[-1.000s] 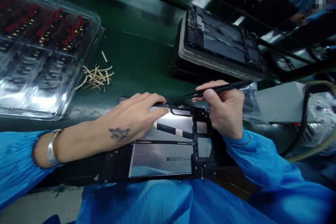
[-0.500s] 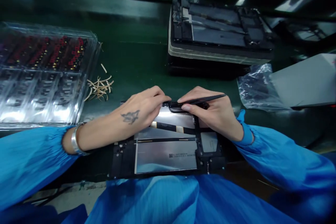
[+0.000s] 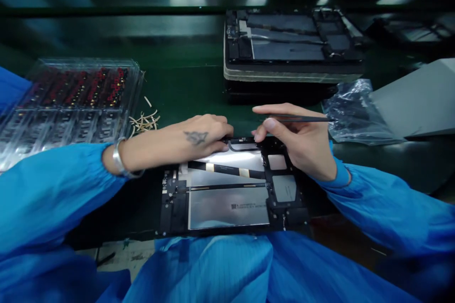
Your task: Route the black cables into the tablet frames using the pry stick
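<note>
a dark green work surface [image 3: 185,80] fills the frame, glossy with light streaks along the top edge. at the lower centre lies an opened tablet chassis [image 3: 231,189], back side up, its black frame around silvery metal plates and a black flex strip with pale tape patches crossing it.

the left hand [image 3: 199,135] comes in from the left of the frame, palm down, fingers curled together and pressing their tips on the top edge of the chassis; a metal bracelet [image 3: 119,158] sits on the wrist and a small tattoo shows on the back of the hand. the right hand [image 3: 302,139] comes in from the right, fingers closed around thin black tweezers [image 3: 302,118] that lie across the fingers and point toward the right of the frame, while its thumb and fingertips touch the top edge of the chassis just beside the left fingertips. both arms wear blue sleeves [image 3: 50,189].

at the left of the frame is a clear plastic tray [image 3: 67,99] holding rows of small red and dark parts, with a little pile of tan strips [image 3: 144,120] just beside its right edge. at upper centre a second open chassis [image 3: 291,40] rests on a pale pad. a crumpled clear bag [image 3: 355,111] lies at the right, next to a grey sheet [image 3: 419,97].
</note>
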`<state>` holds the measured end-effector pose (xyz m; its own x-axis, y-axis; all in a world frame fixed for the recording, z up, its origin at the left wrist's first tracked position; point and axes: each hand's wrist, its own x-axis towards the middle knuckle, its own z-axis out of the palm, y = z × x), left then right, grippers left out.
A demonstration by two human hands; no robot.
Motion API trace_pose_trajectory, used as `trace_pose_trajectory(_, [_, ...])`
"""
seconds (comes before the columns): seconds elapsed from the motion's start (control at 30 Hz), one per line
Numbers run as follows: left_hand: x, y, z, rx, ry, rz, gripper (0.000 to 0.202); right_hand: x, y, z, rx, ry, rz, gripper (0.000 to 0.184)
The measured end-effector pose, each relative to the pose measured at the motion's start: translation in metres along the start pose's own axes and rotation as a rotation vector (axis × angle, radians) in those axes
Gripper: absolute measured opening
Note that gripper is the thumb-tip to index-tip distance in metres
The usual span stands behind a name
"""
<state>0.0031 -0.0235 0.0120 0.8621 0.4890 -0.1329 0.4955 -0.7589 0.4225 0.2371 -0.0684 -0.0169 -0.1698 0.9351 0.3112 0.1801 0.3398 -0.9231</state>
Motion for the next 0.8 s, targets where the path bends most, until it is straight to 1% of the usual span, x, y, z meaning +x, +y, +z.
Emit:
trace_pose_trajectory(0.03, [0.004, -0.005, -0.002, -0.065, -0.016, 0.011, 0.021, -0.001, -0.003, -0.002, -0.001, 0.01, -0.022, 0.021])
trace_pose_trajectory(0.1, [0.011, -0.017, -0.005, -0.141, -0.037, -0.021, 0.018, -0.005, -0.011, -0.008, -0.02, 0.035, -0.059, 0.021])
trace_pose_trajectory(0.17, [0.018, -0.028, -0.007, -0.246, -0.063, -0.111, 0.017, -0.014, -0.022, -0.014, -0.028, 0.025, -0.085, 0.021])
trace_pose_trajectory(0.2, [0.02, -0.034, -0.007, -0.345, -0.083, -0.165, 0.017, -0.02, -0.027, -0.016, -0.041, -0.003, -0.099, 0.019])
trace_pose_trajectory(0.27, [0.022, -0.043, -0.009, -0.591, -0.112, -0.273, 0.021, -0.033, -0.035, -0.02, -0.092, -0.122, -0.156, 0.017])
trace_pose_trajectory(0.33, [0.022, -0.047, -0.011, -0.776, -0.096, -0.334, 0.023, -0.046, -0.04, -0.019, -0.157, -0.281, -0.239, 0.018])
trace_pose_trajectory(0.4, [0.019, -0.044, -0.016, -0.824, -0.045, -0.354, 0.021, -0.056, -0.04, -0.014, -0.227, -0.425, -0.344, 0.022])
trace_pose_trajectory(0.43, [0.018, -0.041, -0.019, -0.819, -0.016, -0.357, 0.019, -0.06, -0.039, -0.012, -0.28, -0.474, -0.414, 0.023])
trace_pose_trajectory(0.53, [0.012, -0.031, -0.031, -0.802, 0.066, -0.323, 0.018, -0.067, -0.032, -0.006, -0.571, -0.541, -0.683, 0.024])
trace_pose_trajectory(0.6, [0.009, -0.025, -0.04, -0.823, 0.131, -0.288, 0.017, -0.068, -0.025, -0.006, -0.798, -0.529, -0.843, 0.027])
trace_pose_trajectory(0.67, [0.006, -0.021, -0.047, -0.867, 0.2, -0.273, 0.02, -0.064, -0.021, -0.011, -0.964, -0.459, -0.947, 0.032])
trace_pose_trajectory(0.73, [0.004, -0.015, -0.051, -0.906, 0.269, -0.279, 0.027, -0.057, -0.019, -0.019, -0.989, -0.341, -1.013, 0.039])
trace_pose_trajectory(0.8, [0.0, -0.009, -0.051, -0.918, 0.344, -0.265, 0.03, -0.05, -0.021, -0.026, -0.851, -0.235, -1.009, 0.045])
